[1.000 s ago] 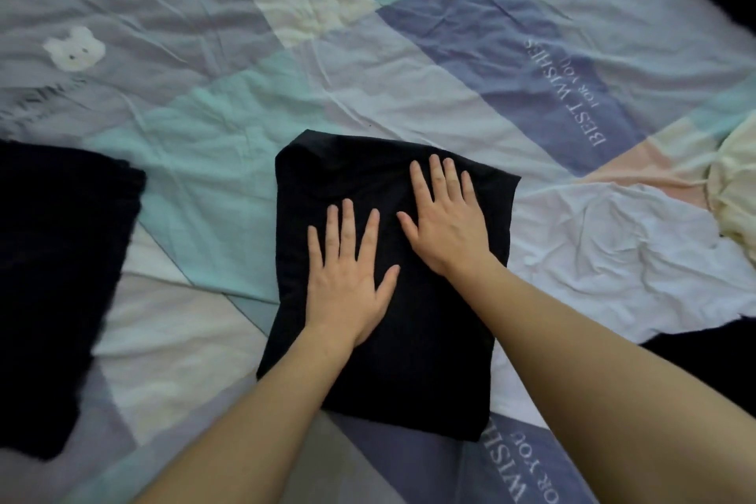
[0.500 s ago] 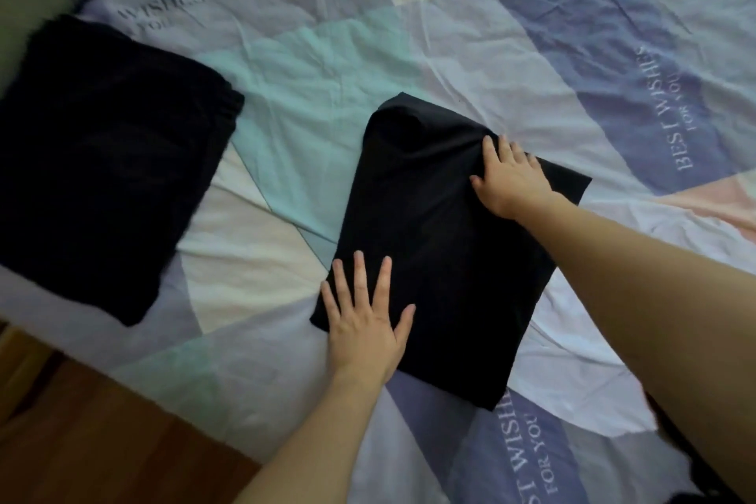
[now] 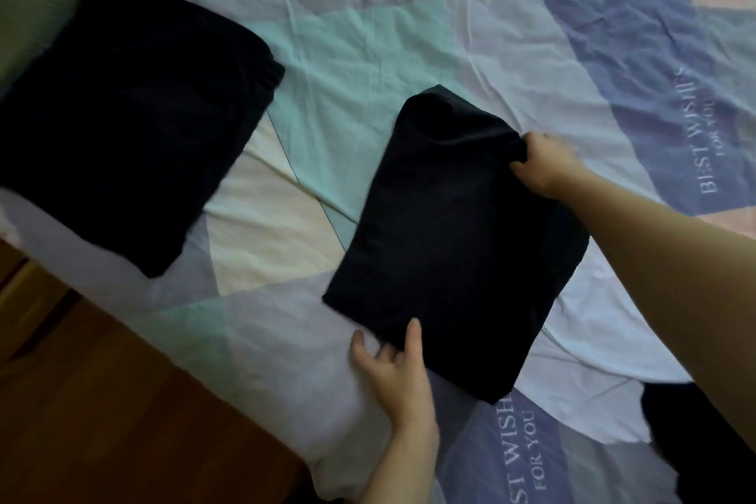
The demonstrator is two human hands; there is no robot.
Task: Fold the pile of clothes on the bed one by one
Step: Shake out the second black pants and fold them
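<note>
A folded black garment (image 3: 450,241) lies in the middle of the patchwork bedsheet (image 3: 368,53). My right hand (image 3: 544,166) grips its far right edge, fingers curled into the cloth. At the near left corner my left hand (image 3: 392,368) has its thumb on top of the garment and its fingers slid under the edge. A second folded black garment (image 3: 122,110) lies at the left of the bed, apart from both hands.
A white garment (image 3: 605,348) lies spread under my right forearm, with a dark one (image 3: 703,442) at the lower right. The bed's edge runs diagonally at lower left, with wooden floor (image 3: 102,401) below it.
Both hands were pressing flat on the black garment. Now the right hand grips its far edge and the left hand has slid back to pinch the near corner. The view swung left.
</note>
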